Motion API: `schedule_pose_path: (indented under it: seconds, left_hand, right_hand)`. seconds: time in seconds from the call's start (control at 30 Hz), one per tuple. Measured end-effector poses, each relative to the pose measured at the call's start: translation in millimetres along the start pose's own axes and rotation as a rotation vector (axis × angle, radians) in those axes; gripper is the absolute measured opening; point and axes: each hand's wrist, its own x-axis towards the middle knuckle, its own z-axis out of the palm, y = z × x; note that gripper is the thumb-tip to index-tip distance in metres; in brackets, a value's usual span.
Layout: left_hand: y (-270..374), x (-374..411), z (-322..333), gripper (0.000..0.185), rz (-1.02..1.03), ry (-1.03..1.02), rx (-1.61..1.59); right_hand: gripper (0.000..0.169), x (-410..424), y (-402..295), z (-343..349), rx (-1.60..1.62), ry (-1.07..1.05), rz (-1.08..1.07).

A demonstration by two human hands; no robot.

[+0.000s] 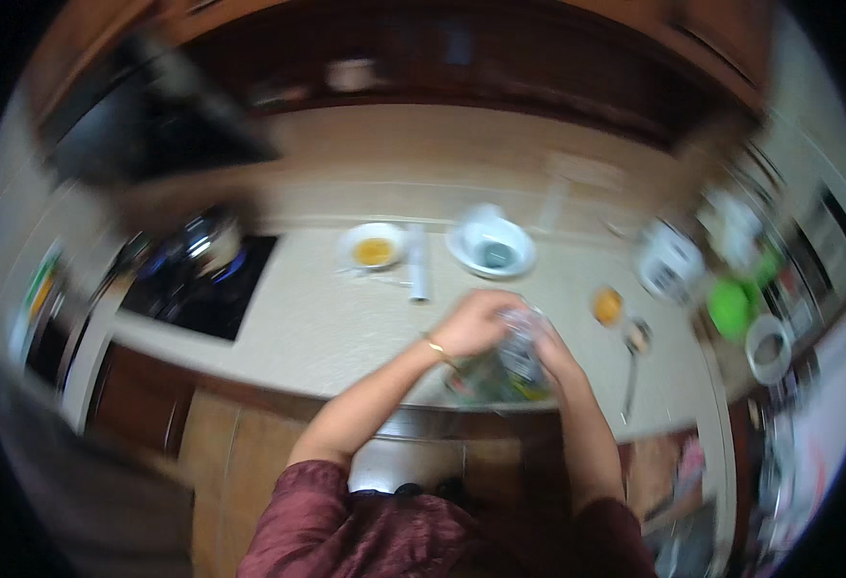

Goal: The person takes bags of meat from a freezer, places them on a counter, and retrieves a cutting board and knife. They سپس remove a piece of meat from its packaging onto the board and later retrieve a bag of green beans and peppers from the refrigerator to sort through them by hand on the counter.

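Both my hands grip the gathered top of a clear plastic bag (517, 354) over the front edge of the pale countertop (322, 325). My left hand (477, 321), with a gold bracelet at its wrist, holds the bag from the left. Opposite it, my right hand (554, 352) closes on the other side. Green and yellow contents show blurrily through the plastic, too smeared to name. Behind my hands stand a white bowl (466, 249) with something dark teal inside, a pale roll (419, 264), and a white plate (347, 246) of yellow food.
At the left a pot (210, 235) sits over a blue flame on the black gas hob (199, 311). An orange-yellow round item (607, 306) and a long-handled utensil (632, 372) lie to the right. Beyond are a white appliance (669, 260) and a green container (730, 307).
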Motion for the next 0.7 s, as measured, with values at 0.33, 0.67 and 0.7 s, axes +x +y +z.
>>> schedule_pose_path:
  seconds: [0.33,0.67,0.7]
  left_hand:
    - [91,-227,-116,0.073,-0.375,0.0,-0.209]
    - [197,-510,-98,0.084,-1.024,0.343,0.975]
    - [215,-526,-99,0.077,-0.978,0.343,1.044]
  right_hand:
    - [0.022,-8,40,196,-0.107,-0.972,0.012]
    - [0.022,-132,17,509,-0.043,-2.024,-0.288]
    - [0.02,-146,15,536,-0.067,-2.097,-0.312]
